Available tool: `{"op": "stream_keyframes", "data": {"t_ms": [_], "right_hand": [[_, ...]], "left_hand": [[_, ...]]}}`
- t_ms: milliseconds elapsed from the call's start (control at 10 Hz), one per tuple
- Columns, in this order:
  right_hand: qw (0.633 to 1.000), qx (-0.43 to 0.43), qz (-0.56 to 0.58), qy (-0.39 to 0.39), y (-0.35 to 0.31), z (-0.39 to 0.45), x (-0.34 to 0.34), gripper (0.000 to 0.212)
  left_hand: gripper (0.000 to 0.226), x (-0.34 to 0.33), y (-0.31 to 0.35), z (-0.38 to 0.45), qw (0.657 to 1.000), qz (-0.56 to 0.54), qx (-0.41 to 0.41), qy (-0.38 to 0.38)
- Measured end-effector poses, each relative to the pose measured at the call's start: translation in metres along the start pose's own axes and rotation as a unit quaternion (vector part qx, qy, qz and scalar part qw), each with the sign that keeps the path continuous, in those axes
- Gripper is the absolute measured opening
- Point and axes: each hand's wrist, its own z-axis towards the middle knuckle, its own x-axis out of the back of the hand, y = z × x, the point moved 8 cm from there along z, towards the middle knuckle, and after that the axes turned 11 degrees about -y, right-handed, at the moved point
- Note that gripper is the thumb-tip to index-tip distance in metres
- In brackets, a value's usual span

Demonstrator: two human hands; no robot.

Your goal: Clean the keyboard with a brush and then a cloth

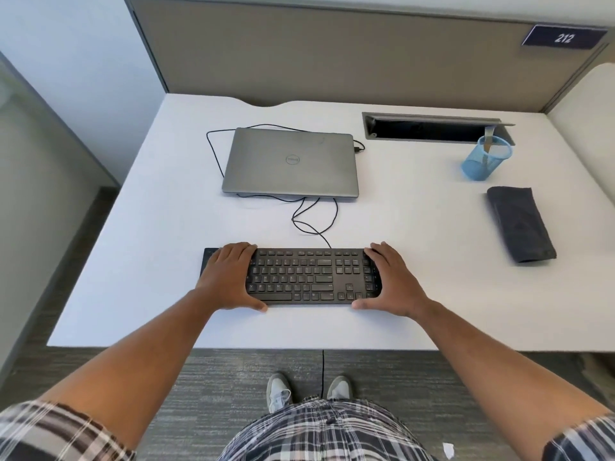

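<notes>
Two hands on one item: my left hand (229, 277) and right hand (391, 281) lie over the two ends of the black keyboard (309, 277), fingers across the far edge and thumbs at the near edge, gripping it from both sides.

Location of keyboard: near the front edge of the white desk (133, 227), directly before me, its cable (312, 214) looping back toward the closed grey laptop (291, 163).

Step in hand, as I judge it: positioning or steadying the keyboard; no brushing begun.

Brush (488, 143): what looks like its handle stands in the blue mesh cup (484, 161), far right; I cannot confirm bristles.

Cloth (519, 222): dark, folded, lying just in front of the cup, well apart from the keyboard.

Next move calls for: freeing my right hand and reaching to the cup.

Room: cubicle partition (299, 54) behind the desk, plate numbered 212 (564, 37), open cable tray (432, 128), grey carpet (199, 377) underfoot.
</notes>
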Motion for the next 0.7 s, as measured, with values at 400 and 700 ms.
{"op": "stream_keyframes", "data": {"t_ms": [400, 700], "right_hand": [[1.000, 0.008, -0.003, -0.007, 0.001, -0.001, -0.001, 0.139], [0.997, -0.007, -0.078, 0.008, -0.012, 0.017, 0.032, 0.110]], "left_hand": [[0.153, -0.002, 0.000, 0.004, 1.000, -0.011, 0.007, -0.015], [0.139, 0.021, 0.020, 0.025, 1.000, 0.022, 0.006, 0.008]]}}
